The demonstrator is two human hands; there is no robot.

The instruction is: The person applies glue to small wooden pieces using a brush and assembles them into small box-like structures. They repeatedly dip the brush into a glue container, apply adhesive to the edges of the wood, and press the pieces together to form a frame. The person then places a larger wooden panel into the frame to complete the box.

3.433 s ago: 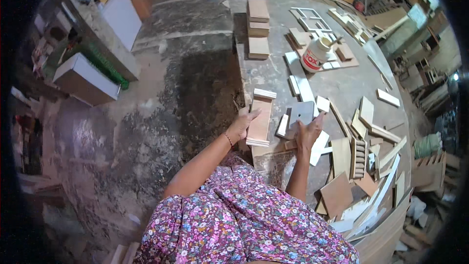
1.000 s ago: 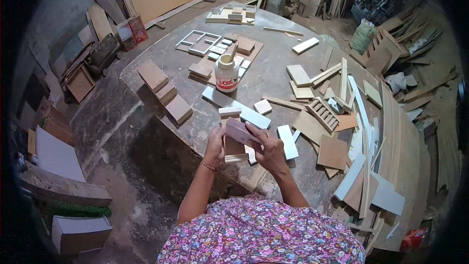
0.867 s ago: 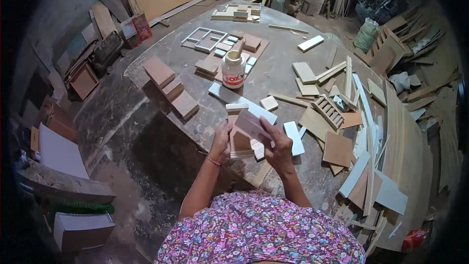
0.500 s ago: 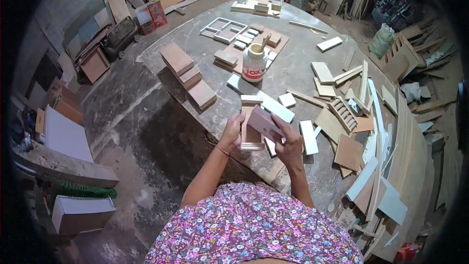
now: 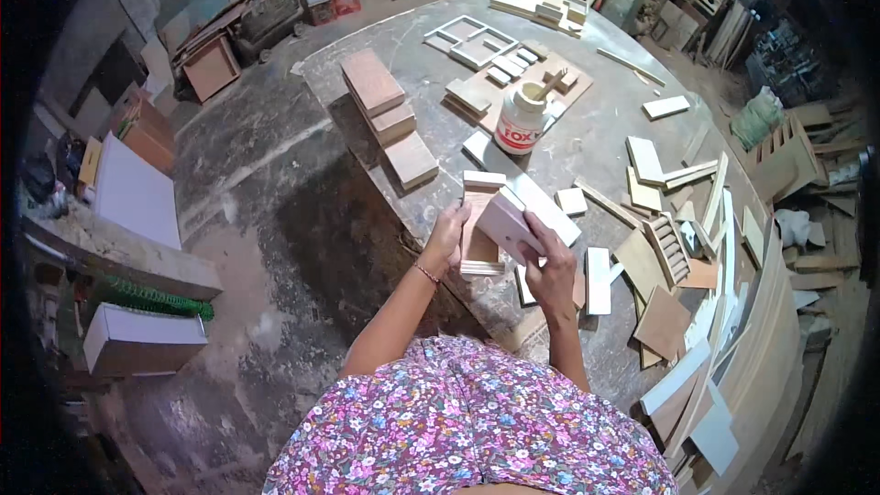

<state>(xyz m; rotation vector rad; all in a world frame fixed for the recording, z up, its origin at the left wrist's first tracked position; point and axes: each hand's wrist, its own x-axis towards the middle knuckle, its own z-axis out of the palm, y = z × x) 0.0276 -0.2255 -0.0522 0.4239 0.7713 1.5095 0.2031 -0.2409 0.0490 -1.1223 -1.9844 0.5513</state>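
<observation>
My left hand (image 5: pixel 446 236) grips the left side of a small, shallow wooden box (image 5: pixel 482 268), with its open inside facing up. Its two short ends are pale strips. In my right hand (image 5: pixel 552 268) is a rectangular wooden piece (image 5: pixel 506 225), pinkish-brown on its broad face and pale along one edge. It is tilted over the box's right side and hides part of it; whether the two touch I cannot tell. Just beyond stands a white jar (image 5: pixel 520 121) with a red label, a stick or brush handle rising from its mouth.
Stacked wooden blocks (image 5: pixel 385 115) sit at the table's left edge. A white divided frame (image 5: pixel 470 41) and a board (image 5: pixel 582 92) carrying small pieces lie farther back. Offcuts, including a slatted piece (image 5: pixel 667 247), crowd the right. Pale wooden pieces (image 5: pixel 598 280) lie near my right hand.
The view has swung, so the table's things appear farther right. The wooden piece in my right hand has tipped, showing its pale edge. Both hands keep their hold.
</observation>
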